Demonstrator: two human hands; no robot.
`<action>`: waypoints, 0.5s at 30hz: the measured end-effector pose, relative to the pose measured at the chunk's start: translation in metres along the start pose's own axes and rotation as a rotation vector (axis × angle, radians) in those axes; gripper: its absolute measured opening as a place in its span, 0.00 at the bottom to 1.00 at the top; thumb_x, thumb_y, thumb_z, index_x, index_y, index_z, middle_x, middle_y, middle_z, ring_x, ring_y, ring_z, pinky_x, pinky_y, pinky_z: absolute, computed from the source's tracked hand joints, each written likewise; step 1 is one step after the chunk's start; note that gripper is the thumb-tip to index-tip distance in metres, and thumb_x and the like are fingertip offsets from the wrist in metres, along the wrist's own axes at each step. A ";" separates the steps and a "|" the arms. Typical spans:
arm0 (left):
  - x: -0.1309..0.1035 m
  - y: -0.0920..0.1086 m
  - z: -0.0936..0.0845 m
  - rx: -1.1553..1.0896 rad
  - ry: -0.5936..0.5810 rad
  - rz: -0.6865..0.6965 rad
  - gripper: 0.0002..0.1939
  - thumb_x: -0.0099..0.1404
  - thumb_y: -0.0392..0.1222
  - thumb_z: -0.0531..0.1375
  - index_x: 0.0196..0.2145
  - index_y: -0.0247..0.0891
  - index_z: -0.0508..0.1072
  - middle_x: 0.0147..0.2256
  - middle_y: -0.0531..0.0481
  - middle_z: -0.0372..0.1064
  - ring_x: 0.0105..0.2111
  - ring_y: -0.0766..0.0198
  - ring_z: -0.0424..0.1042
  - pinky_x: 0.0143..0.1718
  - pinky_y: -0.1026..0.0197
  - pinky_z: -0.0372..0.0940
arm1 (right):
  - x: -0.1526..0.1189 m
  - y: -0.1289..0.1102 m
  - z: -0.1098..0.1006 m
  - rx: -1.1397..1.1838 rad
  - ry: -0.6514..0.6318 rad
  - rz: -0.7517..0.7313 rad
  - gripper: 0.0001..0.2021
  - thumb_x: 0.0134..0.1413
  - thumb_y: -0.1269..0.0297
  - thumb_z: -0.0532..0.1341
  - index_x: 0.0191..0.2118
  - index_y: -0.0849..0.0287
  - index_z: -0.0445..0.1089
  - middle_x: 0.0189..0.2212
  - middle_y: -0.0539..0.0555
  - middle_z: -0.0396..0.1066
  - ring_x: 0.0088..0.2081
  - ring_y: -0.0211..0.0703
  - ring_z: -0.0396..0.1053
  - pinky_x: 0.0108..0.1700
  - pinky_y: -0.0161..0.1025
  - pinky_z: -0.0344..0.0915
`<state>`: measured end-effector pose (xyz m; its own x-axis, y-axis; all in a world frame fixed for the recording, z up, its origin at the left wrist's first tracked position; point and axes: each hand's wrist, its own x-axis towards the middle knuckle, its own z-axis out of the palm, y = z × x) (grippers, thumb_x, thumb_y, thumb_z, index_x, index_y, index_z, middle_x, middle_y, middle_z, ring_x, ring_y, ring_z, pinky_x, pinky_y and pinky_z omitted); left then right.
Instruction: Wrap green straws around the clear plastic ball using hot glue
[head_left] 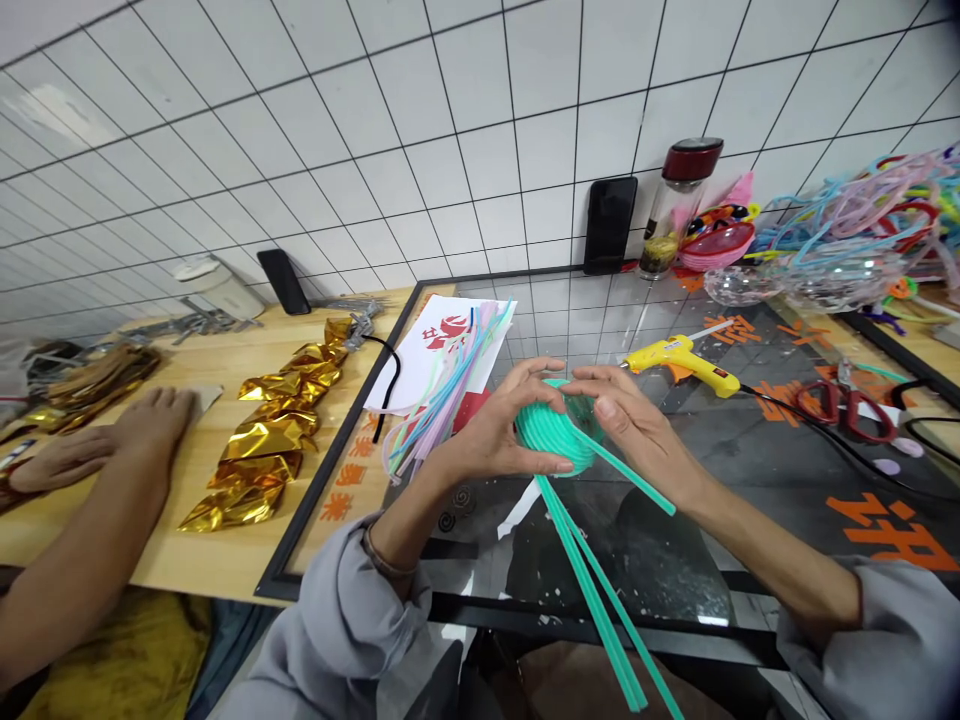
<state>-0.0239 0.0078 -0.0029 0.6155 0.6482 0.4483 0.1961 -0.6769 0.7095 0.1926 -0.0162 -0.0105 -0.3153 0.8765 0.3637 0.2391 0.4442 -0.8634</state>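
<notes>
Over the glass table, my left hand is wrapped round a ball of coiled green pipe cleaners, thumb along its lower side and fingers over the top. My right hand is at the ball's right side, its fingers and thumb bent against it. A clear, see-through part shows between the two hands. One loose green pipe cleaner sticks out to the lower right beneath my right hand. Several more green strands hang down from the ball past the table's front edge. My right fingertips partly hide what they touch.
A yellow glue gun and red-handled scissors lie on the right. Pastel pipe cleaners rest on white paper. A phone and a glass bottle stand by the wall. A co-worker's hands are beside gold foil.
</notes>
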 end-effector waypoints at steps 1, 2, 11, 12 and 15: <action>0.000 0.000 0.000 0.002 0.002 0.007 0.25 0.52 0.49 0.74 0.43 0.42 0.69 0.57 0.39 0.63 0.66 0.44 0.58 0.65 0.36 0.56 | 0.000 -0.001 0.000 -0.012 -0.003 -0.005 0.25 0.68 0.42 0.50 0.52 0.52 0.75 0.56 0.60 0.65 0.65 0.53 0.59 0.65 0.57 0.59; 0.000 0.000 0.000 0.005 0.003 0.010 0.25 0.53 0.49 0.74 0.43 0.42 0.68 0.57 0.39 0.63 0.66 0.44 0.57 0.65 0.36 0.56 | 0.000 -0.003 -0.001 -0.022 -0.007 -0.011 0.25 0.68 0.42 0.50 0.52 0.53 0.75 0.56 0.60 0.65 0.65 0.53 0.59 0.65 0.57 0.60; 0.001 -0.001 0.000 0.026 0.007 0.005 0.24 0.52 0.48 0.74 0.42 0.42 0.68 0.57 0.39 0.64 0.66 0.44 0.58 0.65 0.36 0.56 | 0.001 -0.006 0.003 0.076 0.000 0.012 0.26 0.66 0.39 0.50 0.51 0.50 0.76 0.56 0.57 0.69 0.65 0.52 0.59 0.66 0.56 0.58; 0.001 -0.001 0.000 0.030 0.012 0.008 0.25 0.52 0.48 0.74 0.43 0.42 0.68 0.57 0.38 0.63 0.66 0.44 0.58 0.65 0.36 0.56 | 0.000 -0.006 0.002 0.084 0.030 0.019 0.25 0.66 0.39 0.50 0.51 0.49 0.76 0.55 0.57 0.69 0.64 0.52 0.61 0.66 0.56 0.59; 0.000 -0.001 -0.001 0.039 0.012 0.016 0.25 0.52 0.47 0.74 0.43 0.42 0.68 0.58 0.38 0.62 0.66 0.44 0.59 0.64 0.37 0.57 | -0.005 -0.009 -0.005 0.078 0.145 0.025 0.22 0.65 0.41 0.53 0.49 0.50 0.76 0.51 0.56 0.73 0.58 0.51 0.67 0.61 0.52 0.64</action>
<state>-0.0245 0.0091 -0.0032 0.6097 0.6409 0.4664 0.2157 -0.7004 0.6804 0.1965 -0.0231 -0.0030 -0.1732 0.9072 0.3834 0.1715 0.4111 -0.8953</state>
